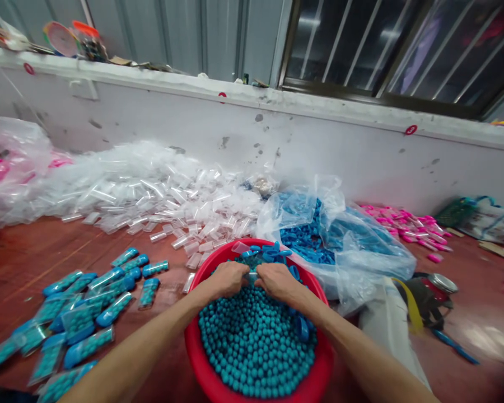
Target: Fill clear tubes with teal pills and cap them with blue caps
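Note:
A red basin (328,364) in front of me holds many round teal beads (252,336). Over its far half, my left hand (231,279) and my right hand (279,281) meet, fingers closed in a pinch. Between them is a small clear plastic tube (252,276), mostly covered by the fingers. Loose blue caps (273,253) lie on the beads at the basin's back edge, and a few more rest by its right side. Left of the basin, several filled tubes (78,322) with teal beads and blue caps lie on the reddish floor.
A big heap of clear tubes (151,190) lies along the wall. A plastic bag (361,240) of blue caps stands behind the basin to the right. Farther right are pink pieces (407,224) and a dark red device with a metal top (437,291). A barred window (386,50) is above.

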### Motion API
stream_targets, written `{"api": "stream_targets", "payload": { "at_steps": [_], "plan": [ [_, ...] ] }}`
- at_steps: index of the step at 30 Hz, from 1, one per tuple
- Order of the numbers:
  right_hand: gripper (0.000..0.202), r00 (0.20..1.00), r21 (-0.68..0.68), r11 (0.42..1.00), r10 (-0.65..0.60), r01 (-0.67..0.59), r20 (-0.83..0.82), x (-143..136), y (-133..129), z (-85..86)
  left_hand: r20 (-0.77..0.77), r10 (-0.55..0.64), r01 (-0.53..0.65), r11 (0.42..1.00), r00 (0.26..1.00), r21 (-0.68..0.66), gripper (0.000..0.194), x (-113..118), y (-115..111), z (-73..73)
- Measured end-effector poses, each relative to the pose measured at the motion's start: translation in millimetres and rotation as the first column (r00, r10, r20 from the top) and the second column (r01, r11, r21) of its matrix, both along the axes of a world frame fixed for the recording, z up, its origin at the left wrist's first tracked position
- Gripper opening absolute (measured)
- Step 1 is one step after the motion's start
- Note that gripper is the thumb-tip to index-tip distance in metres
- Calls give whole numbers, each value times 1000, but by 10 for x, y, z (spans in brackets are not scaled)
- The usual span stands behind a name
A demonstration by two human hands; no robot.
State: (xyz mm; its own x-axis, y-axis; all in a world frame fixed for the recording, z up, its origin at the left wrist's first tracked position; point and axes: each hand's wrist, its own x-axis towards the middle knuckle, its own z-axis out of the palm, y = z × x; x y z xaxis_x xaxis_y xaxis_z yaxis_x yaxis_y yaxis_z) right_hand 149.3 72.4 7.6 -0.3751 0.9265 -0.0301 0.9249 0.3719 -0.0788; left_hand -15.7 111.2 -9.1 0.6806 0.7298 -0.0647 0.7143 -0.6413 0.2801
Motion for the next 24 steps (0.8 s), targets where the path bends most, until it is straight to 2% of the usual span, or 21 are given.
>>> {"api": "stream_targets", "payload": {
  "at_steps": [3, 9, 14, 19, 21, 24],
  "plan": [
    [17, 1000, -60, 998, -8, 8, -6, 71, -58, 91, -2, -16, 16, 998, 1000, -61, 13, 31, 4, 106],
    [16, 994, -77, 995, -75, 68, -79, 55, -202, 159, 20, 2, 0, 995, 1000, -103, 16, 34, -81, 238],
    [18, 981, -101, 989, -126, 111, -150, 180, -287, 166, 34, -1, 6, 990, 999, -144, 16, -128, -85, 281],
    [24, 950, -134, 975, -206, 178, -236, 463, -338, 197, 51, 96, -92, 993, 994, -77, 20, -335, -40, 225],
    [21, 938, -155, 978, -180, 138, -297, 457, -357, 184, 65, 125, -123, 992, 990, -35, 24, -307, -63, 210],
    [18, 931, -158, 980, -166, 120, -324, 307, -385, 113, 95, 189, -196, 978, 977, 69, 37, -168, -149, 231]
  ]
}}
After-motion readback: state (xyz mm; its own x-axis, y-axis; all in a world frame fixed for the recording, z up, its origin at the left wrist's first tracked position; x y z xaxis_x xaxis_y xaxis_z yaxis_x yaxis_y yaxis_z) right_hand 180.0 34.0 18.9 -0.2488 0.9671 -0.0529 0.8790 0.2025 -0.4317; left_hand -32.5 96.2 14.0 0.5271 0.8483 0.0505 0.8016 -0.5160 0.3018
